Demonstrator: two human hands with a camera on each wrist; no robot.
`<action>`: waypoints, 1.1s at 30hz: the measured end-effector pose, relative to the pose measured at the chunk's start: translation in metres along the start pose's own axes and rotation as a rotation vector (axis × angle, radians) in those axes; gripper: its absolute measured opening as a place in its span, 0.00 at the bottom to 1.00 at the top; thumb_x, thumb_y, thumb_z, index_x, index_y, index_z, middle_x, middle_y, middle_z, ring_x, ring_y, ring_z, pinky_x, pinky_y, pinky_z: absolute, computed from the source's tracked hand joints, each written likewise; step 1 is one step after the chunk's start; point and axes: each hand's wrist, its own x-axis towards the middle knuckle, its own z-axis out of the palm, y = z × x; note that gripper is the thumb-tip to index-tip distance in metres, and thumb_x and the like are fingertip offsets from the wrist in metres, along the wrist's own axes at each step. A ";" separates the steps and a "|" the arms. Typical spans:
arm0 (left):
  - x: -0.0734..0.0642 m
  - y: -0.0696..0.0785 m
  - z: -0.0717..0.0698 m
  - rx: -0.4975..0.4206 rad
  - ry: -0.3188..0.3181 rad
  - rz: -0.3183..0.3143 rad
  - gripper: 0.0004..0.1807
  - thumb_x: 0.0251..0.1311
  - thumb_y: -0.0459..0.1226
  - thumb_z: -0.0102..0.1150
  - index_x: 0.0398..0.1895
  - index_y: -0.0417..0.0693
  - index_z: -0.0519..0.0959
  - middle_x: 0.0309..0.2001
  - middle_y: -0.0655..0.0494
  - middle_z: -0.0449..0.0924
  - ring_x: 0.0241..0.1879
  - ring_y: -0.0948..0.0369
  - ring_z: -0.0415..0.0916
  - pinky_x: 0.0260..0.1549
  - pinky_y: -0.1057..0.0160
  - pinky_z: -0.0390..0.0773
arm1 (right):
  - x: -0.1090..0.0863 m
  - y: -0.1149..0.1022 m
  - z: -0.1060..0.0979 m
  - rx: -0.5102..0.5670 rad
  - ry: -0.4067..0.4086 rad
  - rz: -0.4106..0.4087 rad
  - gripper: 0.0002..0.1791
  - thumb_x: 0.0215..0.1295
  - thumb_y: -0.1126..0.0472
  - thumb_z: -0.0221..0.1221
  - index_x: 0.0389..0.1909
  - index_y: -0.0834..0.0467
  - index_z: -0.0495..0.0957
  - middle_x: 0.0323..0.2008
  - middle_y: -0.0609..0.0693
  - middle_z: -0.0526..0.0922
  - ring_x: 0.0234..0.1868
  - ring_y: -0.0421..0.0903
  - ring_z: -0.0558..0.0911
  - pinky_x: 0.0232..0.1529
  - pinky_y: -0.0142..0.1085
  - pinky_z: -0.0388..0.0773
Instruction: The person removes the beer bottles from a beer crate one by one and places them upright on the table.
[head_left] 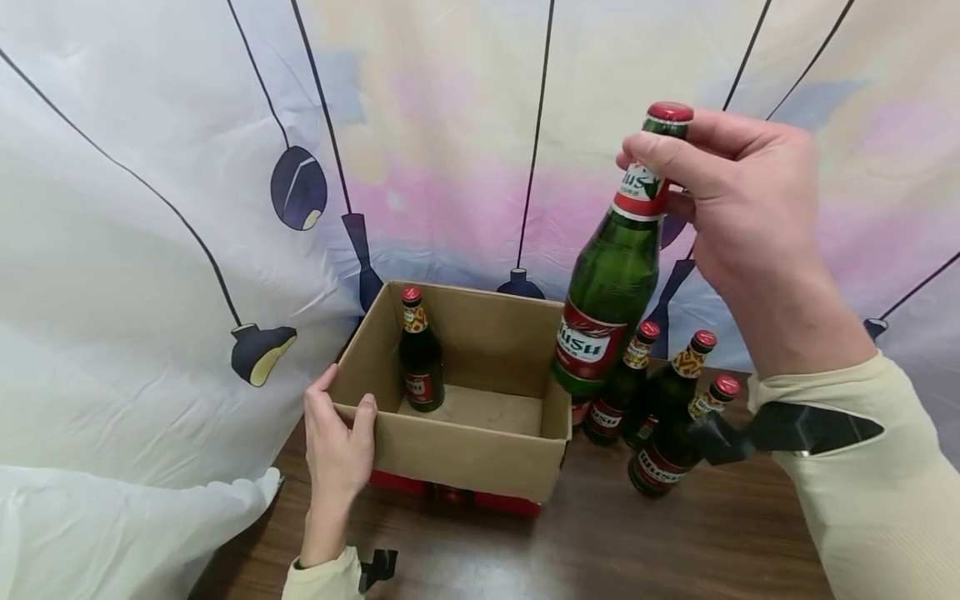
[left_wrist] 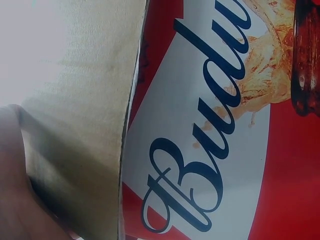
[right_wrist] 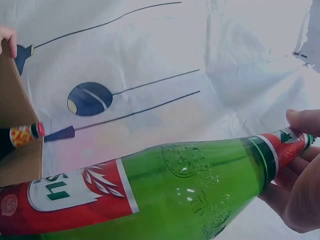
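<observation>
A green glass bottle [head_left: 611, 279] with a red cap and red-and-white labels is slanting in the right hand [head_left: 750, 187], which is gripping its neck just below the cap, while its base is pointing down near the right edge of an open cardboard box [head_left: 465, 458]. The box is sitting on the bench [head_left: 600, 550], showing tan inner walls and a red printed outside, with the left hand [head_left: 337, 442] gripping its near left rim. Inside, a dark, red-capped bottle [head_left: 422, 362] is standing upright toward the left, and similar dark bottles [head_left: 670, 393] are clustering just beyond the right wall.
</observation>
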 end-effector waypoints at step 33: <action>0.002 0.006 -0.018 0.013 0.000 -0.038 0.34 0.69 0.39 0.56 0.77 0.40 0.62 0.75 0.40 0.66 0.70 0.42 0.67 0.67 0.38 0.64 | -0.086 0.106 -0.084 -0.412 0.231 0.431 0.26 0.60 0.55 0.76 0.60 0.55 0.87 0.39 0.32 0.90 0.49 0.34 0.83 0.40 0.21 0.81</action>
